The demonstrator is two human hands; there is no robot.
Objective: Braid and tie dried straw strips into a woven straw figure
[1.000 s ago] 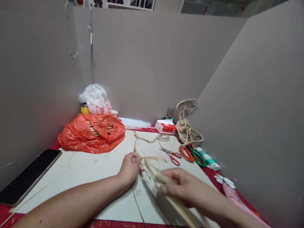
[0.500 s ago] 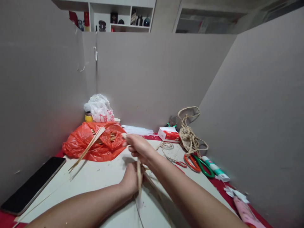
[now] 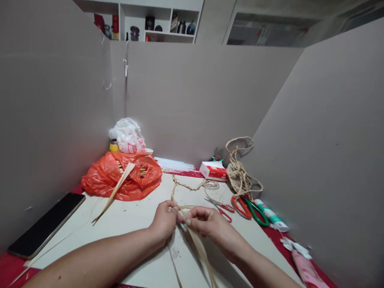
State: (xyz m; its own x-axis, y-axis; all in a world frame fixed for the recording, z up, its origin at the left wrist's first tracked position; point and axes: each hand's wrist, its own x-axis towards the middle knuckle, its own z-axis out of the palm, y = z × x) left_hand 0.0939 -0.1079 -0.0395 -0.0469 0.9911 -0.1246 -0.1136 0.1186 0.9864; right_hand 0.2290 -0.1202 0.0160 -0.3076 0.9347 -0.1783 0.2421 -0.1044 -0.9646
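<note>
thin tan braided straw cord (image 3: 173, 193) lies on the white board (image 3: 135, 214), its near end clamped in the fingers of the left hand (image 3: 165, 219), beside the right hand (image 3: 210, 228), fingers pinching a pale flat straw strip (image 3: 199, 246).

straw strip (image 3: 199, 249): pale tan | plastic bag (image 3: 103, 175): orange-red | tube (image 3: 271, 216): green-white bands

You are working in what is looking like a small craft booth: grey partitions (image 3: 186, 96) are enclosing your counter (image 3: 13, 266) on three sides, pale fibre strips (image 3: 199, 246) are trailing over it, rope (image 3: 238, 176) and scissors (image 3: 220, 206) are lying near, and a white shelf unit (image 3: 156, 4) is displaying ornaments (image 3: 135, 33) beyond.
</note>
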